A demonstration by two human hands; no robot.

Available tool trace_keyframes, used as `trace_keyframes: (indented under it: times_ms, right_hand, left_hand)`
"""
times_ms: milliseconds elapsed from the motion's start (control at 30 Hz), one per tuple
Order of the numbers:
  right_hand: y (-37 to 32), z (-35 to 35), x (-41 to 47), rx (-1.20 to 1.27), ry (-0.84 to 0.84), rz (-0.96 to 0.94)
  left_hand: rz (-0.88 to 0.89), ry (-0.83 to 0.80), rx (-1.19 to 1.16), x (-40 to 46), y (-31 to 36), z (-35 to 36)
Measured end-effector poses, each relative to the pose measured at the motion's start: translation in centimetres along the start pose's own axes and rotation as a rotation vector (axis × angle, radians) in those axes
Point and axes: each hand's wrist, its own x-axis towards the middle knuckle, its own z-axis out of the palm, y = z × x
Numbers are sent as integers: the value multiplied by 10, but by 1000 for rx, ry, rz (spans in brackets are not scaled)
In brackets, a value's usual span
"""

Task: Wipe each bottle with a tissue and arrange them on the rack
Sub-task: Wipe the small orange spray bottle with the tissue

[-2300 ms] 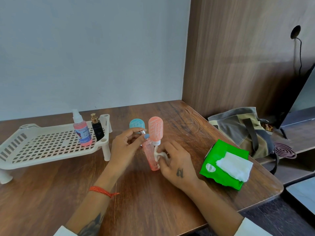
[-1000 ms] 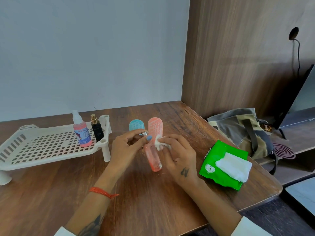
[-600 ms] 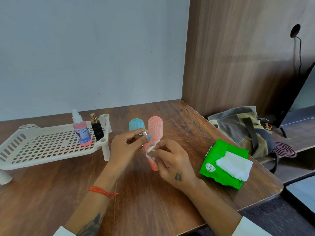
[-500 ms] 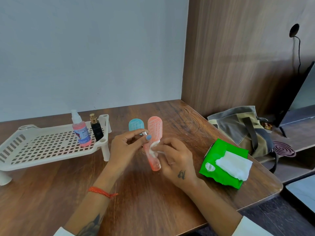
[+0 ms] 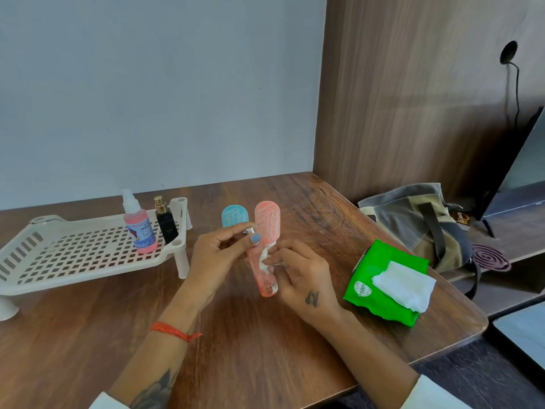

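Left hand (image 5: 219, 250) pinches pink bottle (image 5: 265, 261) near cap; right hand (image 5: 298, 271) pinches tissue (image 5: 263, 261) against it. Risk: thin top grip, rubbing twists bottle loose onto table (image 5: 265, 349) below hands.

Probably a room in a home: wooden table (image 5: 265, 335) by a plain wall, canvas bag (image 5: 413, 219), mosquito coil (image 5: 491, 258).

Bottles – four: two on rack (image 5: 73, 255), two off. One tissue pack (image 5: 380, 290), one bag (image 5: 413, 219).
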Motion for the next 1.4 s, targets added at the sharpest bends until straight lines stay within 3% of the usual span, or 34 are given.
trace_keyframes:
  times_ms: [167,333,533,733,900,1100,1300,1400]
  right_hand:
    - [-2,-2,4,38,197,25]
    - [0,5,1,-74,61,-45]
    - [5,1,-3,-17,20,-7]
    - [4,0,3,36,210,55]
    - [2,6,-1,-35,76,-23]
    - [7,2,-5,-27,31,-8]
    - [5,2,0,-19,164,24]
    - [1,5,-1,-64,74,-50]
  left_hand:
    - [14,-16,-47,0,-1,1]
    - [26,-30,-29,0,-3,1]
    - [11,-11,-21,1,-4,0]
    - [3,-16,-26,1,-2,1]
    - [10,-29,-12,-1,-1,0]
    - [-24,-17,-27,0,0,-1]
    - [-6,-41,-19,-2,2,0]
    - [-8,-47,-8,-1,1,-1]
